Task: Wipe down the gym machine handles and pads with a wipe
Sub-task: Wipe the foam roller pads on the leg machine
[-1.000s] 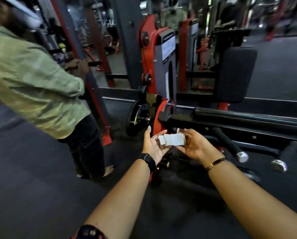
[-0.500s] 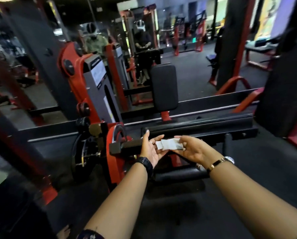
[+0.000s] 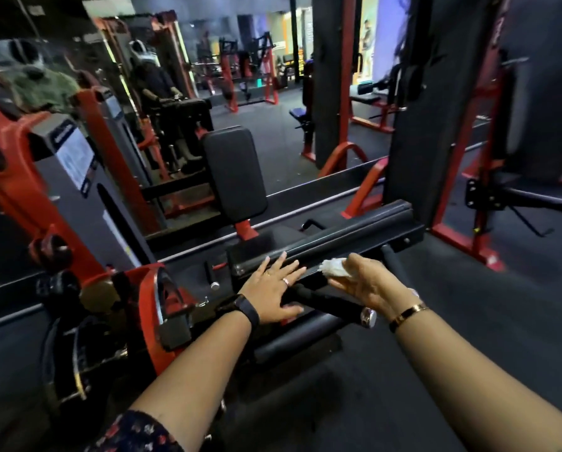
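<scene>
- White wipe [image 3: 334, 267], crumpled, sat pinched in the right hand [image 3: 369, 283], its fingers closed together on it, against the front edge of the long black pad [image 3: 338, 234].
- Left hand [image 3: 273, 290] lay palm down, fingers straight and spread apart, fingertips touching the pad.
- Both forearms reached forward; the black foam handle [image 3: 330, 303], capped in chrome, ran between the two hands.
</scene>
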`<state>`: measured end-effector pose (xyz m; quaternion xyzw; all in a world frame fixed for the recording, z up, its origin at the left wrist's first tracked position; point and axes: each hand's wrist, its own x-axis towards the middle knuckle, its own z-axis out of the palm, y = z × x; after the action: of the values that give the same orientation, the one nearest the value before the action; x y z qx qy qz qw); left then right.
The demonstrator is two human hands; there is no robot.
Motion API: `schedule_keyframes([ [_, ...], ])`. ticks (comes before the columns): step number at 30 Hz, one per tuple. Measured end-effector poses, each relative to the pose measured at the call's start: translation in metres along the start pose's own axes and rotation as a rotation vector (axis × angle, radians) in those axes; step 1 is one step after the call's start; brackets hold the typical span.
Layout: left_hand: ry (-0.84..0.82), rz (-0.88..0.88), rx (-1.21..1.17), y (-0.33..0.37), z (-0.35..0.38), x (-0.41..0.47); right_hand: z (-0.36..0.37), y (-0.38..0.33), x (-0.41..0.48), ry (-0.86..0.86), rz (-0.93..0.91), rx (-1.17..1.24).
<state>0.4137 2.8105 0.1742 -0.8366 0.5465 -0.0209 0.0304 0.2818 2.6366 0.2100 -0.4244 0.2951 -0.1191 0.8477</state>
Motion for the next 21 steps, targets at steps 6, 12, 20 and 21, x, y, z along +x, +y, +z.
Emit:
schedule_keyframes([
  [6,-0.053,0.12,0.185,-0.014,0.012,0.022,0.005,0.015,0.013,0.11,-0.102,0.017],
  [12,-0.054,0.12,0.15,-0.025,0.03,0.027,0.009,0.037,0.023,0.232,-0.367,-0.874],
  [20,-0.027,0.103,0.133,-0.025,0.031,0.033,0.062,0.091,0.024,0.245,-0.583,-1.7],
  [21,-0.023,0.105,0.147,-0.025,0.032,0.032,0.059,0.1,0.02,0.235,-0.652,-1.717],
])
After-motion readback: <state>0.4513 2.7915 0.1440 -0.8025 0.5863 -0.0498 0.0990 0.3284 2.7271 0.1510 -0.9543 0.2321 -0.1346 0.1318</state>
